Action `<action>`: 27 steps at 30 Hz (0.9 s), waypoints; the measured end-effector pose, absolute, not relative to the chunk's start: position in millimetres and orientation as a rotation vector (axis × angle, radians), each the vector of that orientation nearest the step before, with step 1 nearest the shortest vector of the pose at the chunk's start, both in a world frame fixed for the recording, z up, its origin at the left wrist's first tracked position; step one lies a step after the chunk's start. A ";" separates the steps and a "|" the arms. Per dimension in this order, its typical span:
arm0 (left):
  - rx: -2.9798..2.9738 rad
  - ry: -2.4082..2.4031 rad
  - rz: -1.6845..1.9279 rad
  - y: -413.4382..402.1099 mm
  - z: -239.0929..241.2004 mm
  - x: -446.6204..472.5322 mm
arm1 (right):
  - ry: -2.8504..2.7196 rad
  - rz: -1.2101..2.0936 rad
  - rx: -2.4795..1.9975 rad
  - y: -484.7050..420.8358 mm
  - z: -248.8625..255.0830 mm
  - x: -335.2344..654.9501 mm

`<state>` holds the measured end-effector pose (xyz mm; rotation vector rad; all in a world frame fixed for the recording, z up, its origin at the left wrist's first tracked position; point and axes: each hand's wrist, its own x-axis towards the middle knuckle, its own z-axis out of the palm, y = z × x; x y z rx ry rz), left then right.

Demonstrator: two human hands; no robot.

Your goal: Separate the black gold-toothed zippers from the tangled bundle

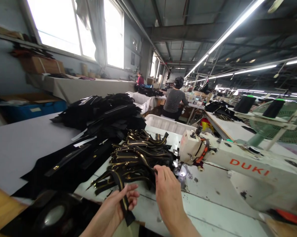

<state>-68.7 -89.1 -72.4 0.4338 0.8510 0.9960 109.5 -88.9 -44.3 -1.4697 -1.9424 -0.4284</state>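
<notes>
A tangled heap of black zippers [136,154] with gold teeth lies on the sewing machine's table, left of the needle. One zipper [125,200] hangs across the palm of my left hand [122,204], its lower end dangling below the curled fingers. My right hand [168,191] pinches a second zipper [145,161] at the heap's right edge, thumb and fingers pressed together. Just beyond that hand is the lit needle area of the white sewing machine [212,154]. Black fabric pieces [71,161] with gold fittings lie left of the zippers.
A tall stack of black cut pieces [104,112] rises behind the zippers. White plastic bins [163,122] stand past the table. Black thread cones [244,104] and a green fan [281,121] are at right. A co-worker [174,100] sits ahead, back turned; another person [139,80] is farther off.
</notes>
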 end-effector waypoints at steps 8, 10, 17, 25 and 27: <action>0.394 0.848 0.997 -100.9 -72.9 -64.5 | -2.145 -0.103 -1.217 -122.4 -92.4 74.9; 0.349 0.913 1.028 -103.4 -71.6 -64.0 | -2.211 -0.065 -1.194 -128.8 -93.6 89.3; 0.333 0.726 1.046 -106.6 -75.0 -61.8 | -1.994 -0.367 -1.736 -126.6 -104.3 146.4; 0.302 0.732 1.004 -112.3 -91.7 -48.5 | -1.940 -0.475 -1.925 -123.8 -100.9 111.4; 0.360 0.777 0.978 -114.4 -94.4 -46.7 | -1.987 -0.547 -1.895 -124.0 -100.7 109.6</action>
